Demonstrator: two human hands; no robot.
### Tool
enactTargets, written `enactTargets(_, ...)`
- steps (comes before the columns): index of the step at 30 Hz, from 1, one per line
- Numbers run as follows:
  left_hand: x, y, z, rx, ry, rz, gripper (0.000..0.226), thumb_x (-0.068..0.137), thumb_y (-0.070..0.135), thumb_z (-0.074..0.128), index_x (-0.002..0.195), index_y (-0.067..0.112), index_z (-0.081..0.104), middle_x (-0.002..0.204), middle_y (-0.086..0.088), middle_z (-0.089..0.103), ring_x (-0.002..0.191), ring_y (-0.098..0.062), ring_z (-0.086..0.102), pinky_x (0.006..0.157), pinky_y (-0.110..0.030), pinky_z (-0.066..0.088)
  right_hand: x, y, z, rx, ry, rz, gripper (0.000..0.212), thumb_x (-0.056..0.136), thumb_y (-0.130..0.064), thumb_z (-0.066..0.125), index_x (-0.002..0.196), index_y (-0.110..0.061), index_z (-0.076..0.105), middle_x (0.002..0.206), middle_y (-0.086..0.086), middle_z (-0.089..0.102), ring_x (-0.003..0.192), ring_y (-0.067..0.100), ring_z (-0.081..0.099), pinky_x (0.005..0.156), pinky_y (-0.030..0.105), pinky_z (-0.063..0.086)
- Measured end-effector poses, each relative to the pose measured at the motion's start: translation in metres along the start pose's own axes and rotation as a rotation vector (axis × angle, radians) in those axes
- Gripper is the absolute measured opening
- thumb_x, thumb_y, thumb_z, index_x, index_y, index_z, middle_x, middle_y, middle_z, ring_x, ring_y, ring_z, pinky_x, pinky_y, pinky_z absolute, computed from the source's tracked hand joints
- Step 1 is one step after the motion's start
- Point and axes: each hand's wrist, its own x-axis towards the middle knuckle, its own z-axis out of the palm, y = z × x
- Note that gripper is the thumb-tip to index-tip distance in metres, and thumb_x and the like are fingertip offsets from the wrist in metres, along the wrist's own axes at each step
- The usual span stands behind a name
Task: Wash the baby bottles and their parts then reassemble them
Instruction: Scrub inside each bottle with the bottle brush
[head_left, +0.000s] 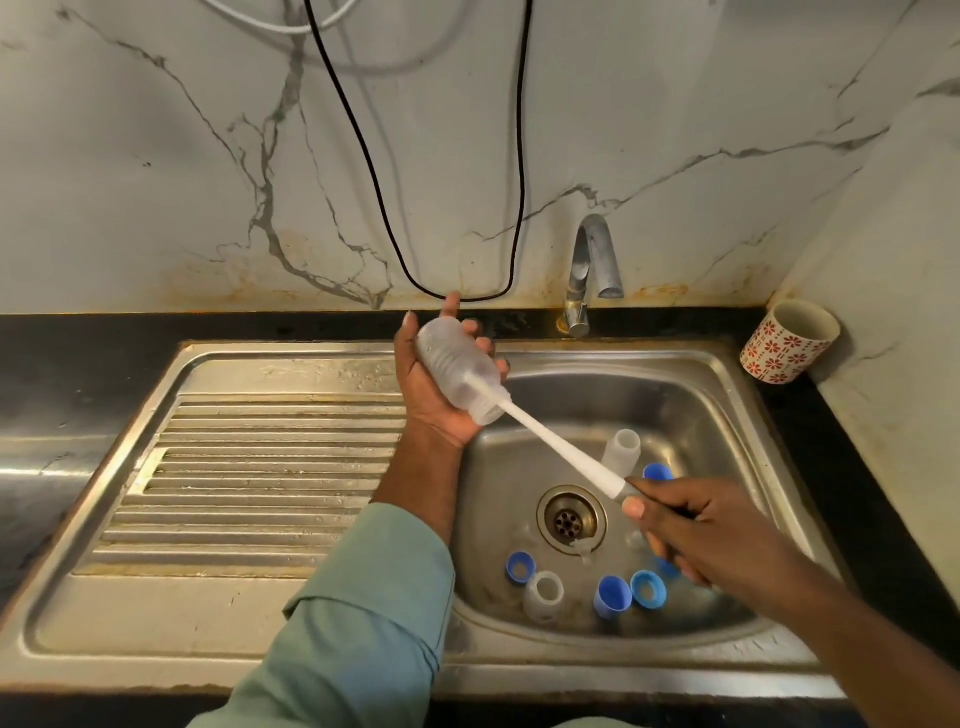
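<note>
My left hand (434, 387) grips a clear baby bottle (457, 366) above the left rim of the sink basin, its mouth pointing down to the right. A white bottle brush (550, 441) runs into that mouth; my right hand (675, 525) grips its handle over the basin. In the basin (727, 415) lie a second clear bottle (622, 449), a clear cap (544, 594), a clear teat (581, 548) by the drain, and several blue rings and caps (613, 597).
The tap (592, 265) stands behind the basin and no water runs from it. A ribbed draining board (249, 467) lies to the left. A patterned cup (789, 340) sits on the dark counter at the right. A black cable (395, 244) hangs down the marble wall.
</note>
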Motion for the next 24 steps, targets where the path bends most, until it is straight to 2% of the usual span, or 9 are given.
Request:
enactTargets(3,0.003,-0.003,0.001,0.177,-0.002,0.023,0.058,0.089,0.068,0.043,0.111,0.017,0.059,0.094,-0.008,0.064,0.083,-0.024,0.062,0.074,-0.039,0.055,-0.002,0.003,0.007,0.0,-0.006,-0.014,0.014,0.091,-0.022,0.064,0.095,-0.031,0.073,0.055,0.001,0.056,0.044,0.007,0.046,0.042,0.018,0.04)
enactTargets(7,0.0,-0.007,-0.01,0.64,0.477,0.268,0.047,0.089,0.057,0.062,0.108,0.013,0.062,0.105,-0.013,0.068,0.099,-0.033,0.068,0.082,-0.052,0.059,0.003,0.011,-0.002,-0.287,0.157,-0.067,0.012,0.09,-0.034,0.064,0.099,-0.039,0.07,0.068,0.006,0.066,0.059,0.021,0.061,0.062,0.031,0.056)
enactTargets(9,-0.004,-0.004,-0.012,0.639,0.497,0.194,0.041,0.093,0.049,0.06,0.109,0.012,0.061,0.11,-0.017,0.068,0.098,-0.035,0.069,0.08,-0.051,0.06,0.006,0.016,-0.007,-0.453,0.163,-0.079,0.021,0.093,-0.04,0.059,0.112,-0.037,0.067,0.07,0.005,0.065,0.066,0.021,0.064,0.066,0.036,0.057)
enactTargets(13,-0.005,0.001,-0.001,0.584,0.462,0.017,0.072,0.084,0.066,0.062,0.132,0.013,0.051,0.123,-0.017,0.057,0.107,-0.041,0.061,0.08,-0.06,0.057,0.01,0.014,-0.01,-0.81,0.09,-0.12,0.032,0.099,-0.048,0.041,0.124,-0.034,0.054,0.074,-0.004,0.059,0.067,0.01,0.06,0.069,0.028,0.055)
enactTargets(16,-0.001,-0.001,0.011,0.536,0.513,-0.035,0.12,0.037,0.077,0.082,0.136,0.02,0.046,0.129,-0.017,0.051,0.114,-0.046,0.053,0.086,-0.071,0.048,0.01,0.01,-0.003,-0.875,0.064,-0.18,0.04,0.101,-0.047,0.037,0.137,-0.032,0.046,0.078,-0.008,0.056,0.071,0.008,0.057,0.073,0.022,0.051)
enactTargets(17,0.003,-0.002,0.009,0.516,0.54,-0.033,0.128,0.025,0.077,0.085,0.134,0.022,0.047,0.13,-0.016,0.05,0.116,-0.047,0.051,0.09,-0.071,0.045,0.009,0.01,0.002,-0.869,0.044,-0.184,0.039,0.101,-0.046,0.037,0.136,-0.03,0.047,0.079,-0.008,0.056,0.072,0.008,0.057,0.073,0.021,0.051)
enactTargets(19,0.009,-0.006,0.006,0.431,0.583,0.024,0.11,0.034,0.065,0.091,0.127,0.022,0.052,0.127,-0.012,0.052,0.116,-0.043,0.05,0.095,-0.067,0.043,0.008,0.013,0.011,-0.758,0.009,-0.157,0.033,0.1,-0.043,0.044,0.128,-0.029,0.055,0.075,-0.007,0.059,0.068,0.006,0.059,0.07,0.021,0.052)
enactTargets(22,0.012,-0.007,-0.002,0.316,0.545,-0.008,0.093,0.04,0.052,0.093,0.118,0.016,0.057,0.117,-0.009,0.059,0.103,-0.029,0.056,0.089,-0.051,0.049,0.004,0.009,0.012,-0.397,0.014,-0.103,0.014,0.095,-0.029,0.059,0.103,-0.028,0.07,0.055,-0.006,0.057,0.047,0.003,0.05,0.051,0.017,0.045)
enactTargets(24,0.009,-0.001,0.0,0.242,0.395,-0.011,0.058,0.068,0.053,0.079,0.096,0.008,0.056,0.089,-0.006,0.058,0.084,-0.018,0.056,0.078,-0.033,0.047,-0.004,0.0,0.006,-0.093,-0.032,0.0,0.021,0.094,-0.022,0.061,0.081,-0.029,0.075,0.052,0.0,0.051,0.04,0.006,0.041,0.04,0.018,0.037)
